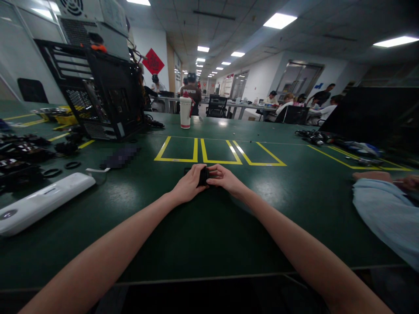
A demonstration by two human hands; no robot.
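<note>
A small black part (203,176) with a rounded edge is between my two hands, just above or on the green table (209,235); its kind I cannot make out. My left hand (187,186) is wrapped round its left side, and a bit of black shows past the fingers. From the right, the fingertips of my right hand (225,179) press on the same part. Beyond my hands, yellow tape outlines (200,150) mark the tabletop.
At the left lie a long white device (46,200), black rings (52,172) and dark parts. An open black computer case (111,96) stands behind them. A white cup (185,112) is further back. On the right, a co-worker's blue sleeve (386,209) rests near a dark screen (373,113).
</note>
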